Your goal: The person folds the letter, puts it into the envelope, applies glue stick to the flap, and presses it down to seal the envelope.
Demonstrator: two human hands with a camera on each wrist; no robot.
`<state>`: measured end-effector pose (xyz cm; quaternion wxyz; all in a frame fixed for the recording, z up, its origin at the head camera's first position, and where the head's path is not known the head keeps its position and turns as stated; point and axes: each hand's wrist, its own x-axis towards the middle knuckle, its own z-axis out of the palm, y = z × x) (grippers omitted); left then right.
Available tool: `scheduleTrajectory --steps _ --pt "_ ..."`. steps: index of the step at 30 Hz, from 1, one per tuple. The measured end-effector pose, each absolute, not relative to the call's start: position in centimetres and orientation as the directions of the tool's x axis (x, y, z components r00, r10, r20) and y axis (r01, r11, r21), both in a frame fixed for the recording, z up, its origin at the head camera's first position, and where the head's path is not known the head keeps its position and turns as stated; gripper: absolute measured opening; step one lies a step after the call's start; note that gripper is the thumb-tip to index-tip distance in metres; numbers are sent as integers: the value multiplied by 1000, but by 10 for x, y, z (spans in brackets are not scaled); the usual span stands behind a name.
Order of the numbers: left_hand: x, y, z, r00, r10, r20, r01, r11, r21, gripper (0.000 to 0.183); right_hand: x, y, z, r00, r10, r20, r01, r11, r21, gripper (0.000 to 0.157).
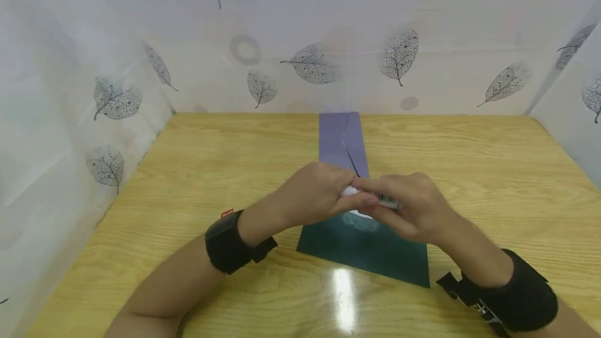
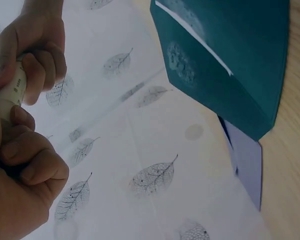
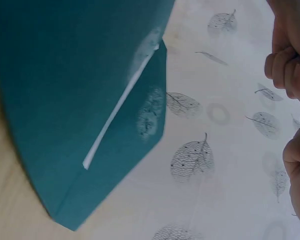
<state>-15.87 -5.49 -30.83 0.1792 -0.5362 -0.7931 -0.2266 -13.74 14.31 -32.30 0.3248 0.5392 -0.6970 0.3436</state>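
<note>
My left hand (image 1: 319, 189) and right hand (image 1: 415, 205) meet above a dark green envelope (image 1: 366, 249), both gripping a white glue stick (image 1: 388, 201). The left fingers hold its white end; the right ones pinch the body near a barcode. Fingers hide much of the tube, though part of the glue stick (image 2: 14, 89) shows between the hands in the left wrist view. On the table, the green envelope (image 3: 50, 100) lies with its flap unfolded. Whitish smears mark the flap and the body beside a white strip along the opening.
Behind the green envelope lies a purple envelope (image 1: 333, 137), partly covered by it and the hands. Both are on a wood-grain table (image 1: 225, 160). A white leaf-printed sheet (image 1: 300, 25) hangs along the back and sides. Each wrist wears a black band (image 1: 230, 241).
</note>
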Motion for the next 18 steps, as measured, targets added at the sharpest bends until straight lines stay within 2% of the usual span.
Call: scheduleTrajectory --steps 6,8,11,13,16,18 --pt "-158 -61 -302 -250 764 595 929 362 -75 44 -133 142 -311 -222 -564 795 -975 152 -164 35" --pt "-160 -66 -298 -191 753 630 918 364 -157 49 -134 144 -310 -258 -584 770 -965 117 -234 31" --pt "-163 -77 -286 -157 710 687 879 417 -230 55 -139 152 -314 -331 -607 723 -934 102 -342 30" --pt "-166 -88 -277 -187 680 709 867 453 -205 57 -142 157 -318 -380 -605 699 -917 147 -372 32" --pt "-170 -100 -268 -318 644 695 862 502 -72 57 -144 161 -323 -424 -581 694 -904 229 -361 34" --pt "-173 -105 -265 -395 639 660 854 520 8 49 -143 160 -325 -437 -564 700 -899 263 -349 37"
